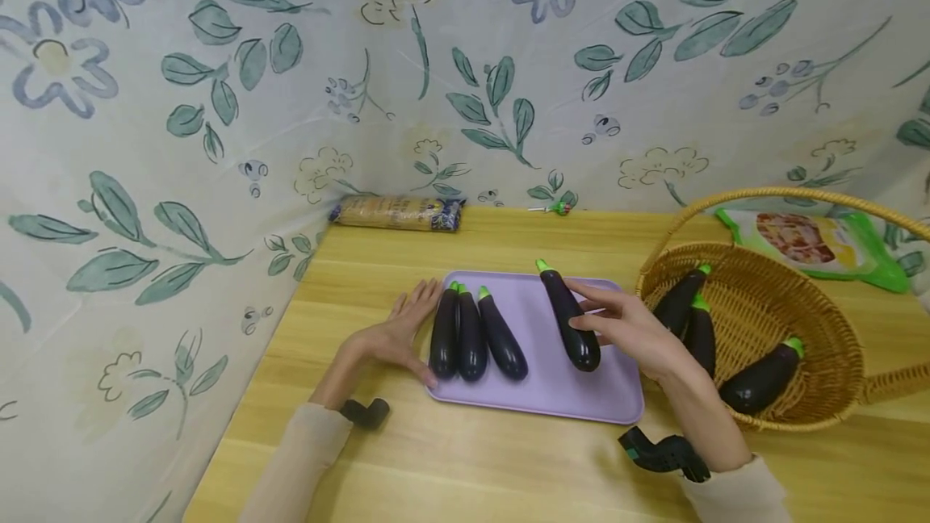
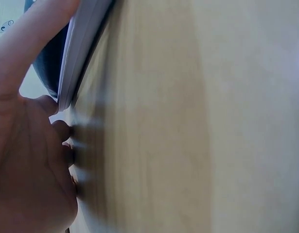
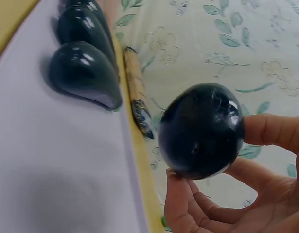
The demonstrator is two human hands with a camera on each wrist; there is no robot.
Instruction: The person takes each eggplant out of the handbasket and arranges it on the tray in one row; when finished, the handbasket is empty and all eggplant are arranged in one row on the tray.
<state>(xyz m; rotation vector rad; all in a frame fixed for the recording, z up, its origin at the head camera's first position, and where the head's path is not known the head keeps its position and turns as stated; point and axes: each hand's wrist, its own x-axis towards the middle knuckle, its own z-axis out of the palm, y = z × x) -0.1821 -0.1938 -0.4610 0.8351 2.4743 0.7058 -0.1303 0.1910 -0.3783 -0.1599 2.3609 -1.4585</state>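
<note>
Now, head view: right hand [image 1: 632, 328], right of centre, pinches an eggplant [image 1: 561, 301] between thumb and fingers, green cap toward the top of the frame, over the right half of a lilac tray [image 1: 529, 307]; gripped round the body, probably for balance. Left hand [image 1: 392, 339], left of centre, spread and gripping nothing, lies by the tray's left edge, thumb at the near corner, perhaps steadying it. Three laid eggplants [image 1: 471, 339] share the tray's left side, caps up-frame, likely grouped to leave room rightward. Wicker basket [image 1: 846, 309], frame right, contains further eggplants [image 1: 759, 382]. Upper left of centre, a long tan-and-blue packet [image 1: 395, 213]: lettering present, unreadable. Upper right, a green-edged bag [image 1: 814, 240] printed with a food picture; wording illegible too. Left wrist view: palm fills lower left, fingertips down near the tabletop [image 2: 159, 116], tray edge upper left. Right wrist view: held eggplant end-on, right of centre, digits at its right and underside, raised clear of the tray; no sticker or print visible on its skin.
</note>
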